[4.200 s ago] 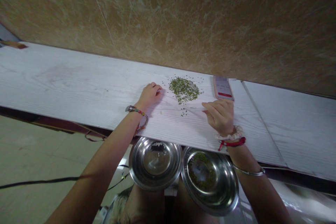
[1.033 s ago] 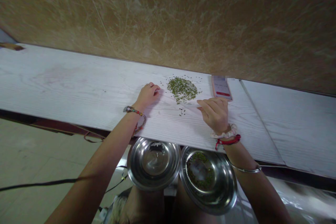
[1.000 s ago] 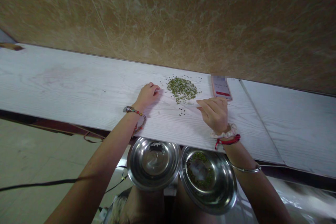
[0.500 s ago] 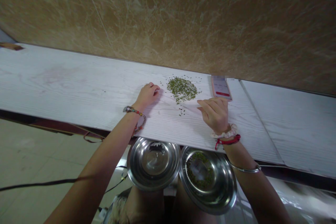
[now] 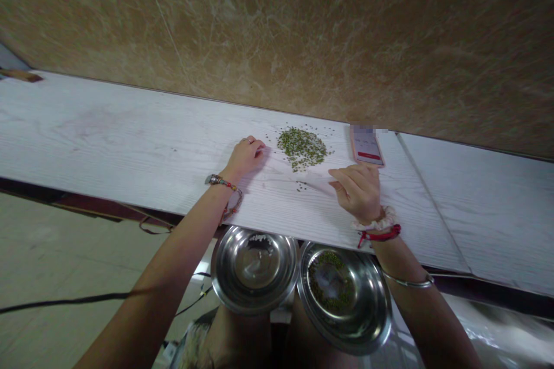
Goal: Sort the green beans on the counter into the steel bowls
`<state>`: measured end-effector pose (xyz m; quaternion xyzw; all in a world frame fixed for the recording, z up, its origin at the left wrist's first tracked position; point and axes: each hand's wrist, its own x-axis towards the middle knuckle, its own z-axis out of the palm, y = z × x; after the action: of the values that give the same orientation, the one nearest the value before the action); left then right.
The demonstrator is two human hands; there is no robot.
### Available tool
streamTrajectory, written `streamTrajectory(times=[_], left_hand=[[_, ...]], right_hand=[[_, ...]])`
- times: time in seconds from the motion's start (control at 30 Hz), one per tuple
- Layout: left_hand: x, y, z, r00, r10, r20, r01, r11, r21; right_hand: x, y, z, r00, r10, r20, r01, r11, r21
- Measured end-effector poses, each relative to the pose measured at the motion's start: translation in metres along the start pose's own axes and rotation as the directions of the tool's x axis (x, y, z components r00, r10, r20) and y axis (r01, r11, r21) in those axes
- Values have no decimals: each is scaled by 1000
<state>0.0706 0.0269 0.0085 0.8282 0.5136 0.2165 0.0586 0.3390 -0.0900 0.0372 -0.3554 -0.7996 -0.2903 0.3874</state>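
Note:
On the white wood-grain counter lies a loose pile of green beans [image 5: 300,149] mixed with white grains, probably rice. Left of the pile rests my left hand [image 5: 246,157], its fingers loosely bent and apart, with nothing visible in them. My right hand [image 5: 357,189] is closed in a pinch at the pile's lower right. From its fingertips a thin, pale pair of tweezers [image 5: 318,187] points left, hard to make out against the counter. The tips are by a few stray beans [image 5: 301,186] in front of the pile.
Below the counter edge, a steel bowl [image 5: 220,282] with white grains sits beside another steel bowl [image 5: 376,300] holding green beans, both over my lap. A phone [image 5: 367,147] lies behind my right hand. The brown marbled wall [image 5: 277,29] borders the counter's back.
My right hand has shifted very slightly right and down, with the tweezers by the stray beans. The whole view has moved a little; my left hand stays where it rests.

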Motion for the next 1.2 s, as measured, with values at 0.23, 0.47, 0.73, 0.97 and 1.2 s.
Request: streamTrajectory(times=[0.23, 0.47, 0.73, 0.97, 1.2], left_hand=[[0, 3, -2, 1000, -10, 18, 9, 999, 38], [1, -1, 2, 999, 39, -7, -39, 999, 0], [0, 9, -1, 982, 190, 6, -190, 981, -28], [-10, 36, -4, 938, 334, 88, -332, 943, -32], [-16, 42, 1, 913, 391, 116, -384, 920, -76]], right_hand=[[4, -3, 0, 1000, -26, -10, 26, 1000, -4], [2, -3, -3, 998, -41, 51, 38, 998, 54], [6, -6, -3, 995, -100, -18, 101, 976, 195], [2, -2, -7, 995, -91, 44, 78, 968, 238], [-5, -2, -26, 994, -80, 73, 61, 969, 238]])
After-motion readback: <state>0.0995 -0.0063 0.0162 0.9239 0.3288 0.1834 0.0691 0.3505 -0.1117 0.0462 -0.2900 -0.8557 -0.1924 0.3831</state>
